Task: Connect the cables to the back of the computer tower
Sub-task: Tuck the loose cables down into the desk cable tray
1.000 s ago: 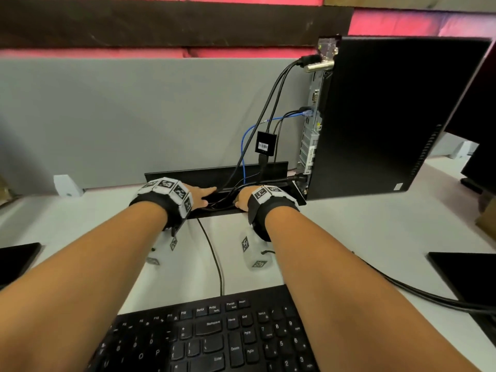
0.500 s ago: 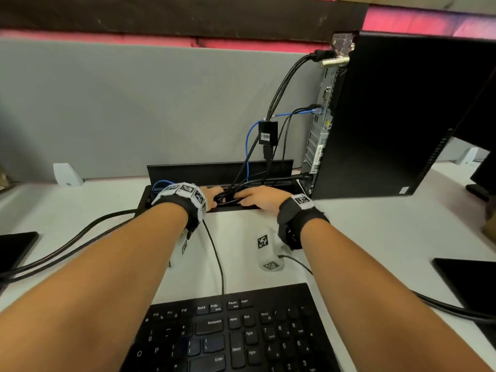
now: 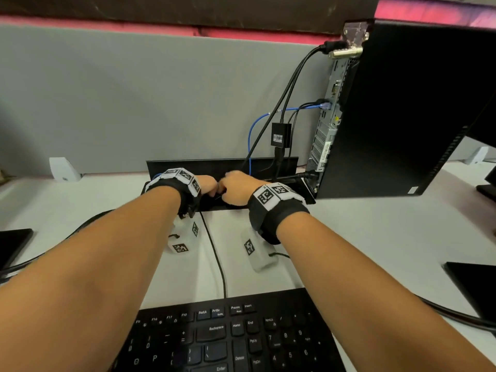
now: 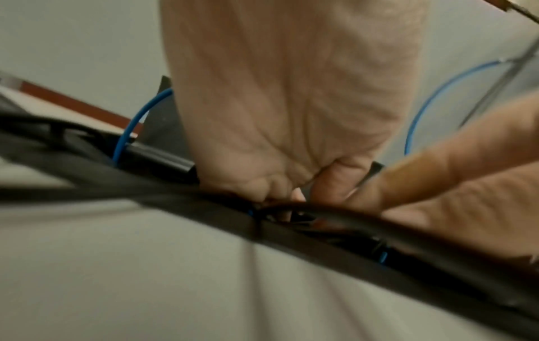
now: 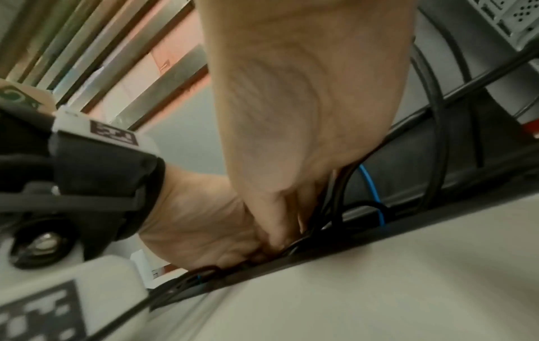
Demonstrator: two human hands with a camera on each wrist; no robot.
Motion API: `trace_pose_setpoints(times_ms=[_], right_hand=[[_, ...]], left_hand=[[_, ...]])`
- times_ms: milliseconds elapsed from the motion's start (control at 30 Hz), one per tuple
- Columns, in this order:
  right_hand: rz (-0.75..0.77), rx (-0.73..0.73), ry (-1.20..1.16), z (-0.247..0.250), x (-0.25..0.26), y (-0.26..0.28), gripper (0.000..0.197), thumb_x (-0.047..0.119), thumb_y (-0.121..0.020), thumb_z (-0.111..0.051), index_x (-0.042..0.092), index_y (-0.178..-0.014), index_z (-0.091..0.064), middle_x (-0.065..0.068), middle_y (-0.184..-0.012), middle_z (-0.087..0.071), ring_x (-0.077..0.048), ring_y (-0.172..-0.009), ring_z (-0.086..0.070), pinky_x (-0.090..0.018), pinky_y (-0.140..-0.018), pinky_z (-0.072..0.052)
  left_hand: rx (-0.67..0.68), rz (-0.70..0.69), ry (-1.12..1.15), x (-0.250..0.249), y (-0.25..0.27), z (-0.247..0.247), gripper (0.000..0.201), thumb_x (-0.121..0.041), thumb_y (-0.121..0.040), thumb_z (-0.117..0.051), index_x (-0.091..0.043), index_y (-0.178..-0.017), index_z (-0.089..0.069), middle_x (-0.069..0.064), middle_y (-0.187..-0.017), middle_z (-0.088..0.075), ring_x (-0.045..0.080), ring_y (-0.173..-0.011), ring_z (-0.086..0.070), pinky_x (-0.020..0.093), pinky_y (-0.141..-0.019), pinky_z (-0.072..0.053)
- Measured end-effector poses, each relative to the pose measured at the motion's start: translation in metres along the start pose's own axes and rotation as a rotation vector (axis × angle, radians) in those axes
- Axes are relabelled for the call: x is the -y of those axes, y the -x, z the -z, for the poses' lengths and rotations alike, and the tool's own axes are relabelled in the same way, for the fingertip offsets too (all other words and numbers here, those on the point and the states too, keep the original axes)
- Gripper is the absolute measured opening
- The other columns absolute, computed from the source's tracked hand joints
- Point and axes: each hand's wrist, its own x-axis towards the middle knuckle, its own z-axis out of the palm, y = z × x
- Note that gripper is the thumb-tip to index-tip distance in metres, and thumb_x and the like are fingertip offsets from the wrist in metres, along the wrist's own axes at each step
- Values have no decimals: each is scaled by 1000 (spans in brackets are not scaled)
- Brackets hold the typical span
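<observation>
Both my hands, left [image 3: 208, 185] and right [image 3: 237, 187], curl around black cables [image 5: 335, 207] in the counter's cable slot [image 3: 306, 196]; tower [image 3: 402, 108] at two o'clock. A hard tug could unplug connected leads.

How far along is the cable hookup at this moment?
Done: a blue cable and black cables already sit in the tower's rear panel. In hand: the left hand and right hand work among black cables in the desk cable tray; which one is gripped is unclear. Left: plugging that cable in.
</observation>
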Motion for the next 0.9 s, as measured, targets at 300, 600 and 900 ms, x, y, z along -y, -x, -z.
trace_pose_setpoints(times_ms=[300,600,900], right_hand=[[-217,97,109,-8,14,-2,32,37,-92,-48,22,-117,-60,-8,-126,-56,-37,-116,-52,-56,-92,-45],[-308,63,-46,15,40,42,20,8,-90,-51,8,-107,-61,-20,-125,-48,-45,-124,-41,-66,-87,-44],[-181,96,-75,-2,9,3,52,6,-96,-44,20,-146,-35,-9,-140,-52,-28,-124,-53,-34,-104,-43]], left_hand=[[-224,-57,-117,16,20,-5,35,-10,-93,-45,-15,-127,-52,10,-130,-55,29,-121,-52,38,-103,-41],[-133,-13,-415,56,42,-1,41,-25,-102,-32,-11,-139,-44,12,-134,-52,28,-124,-50,36,-101,-40],[22,48,-452,58,13,-6,44,-36,-100,-39,-6,-126,-56,9,-129,-57,26,-120,-55,32,-104,-39]])
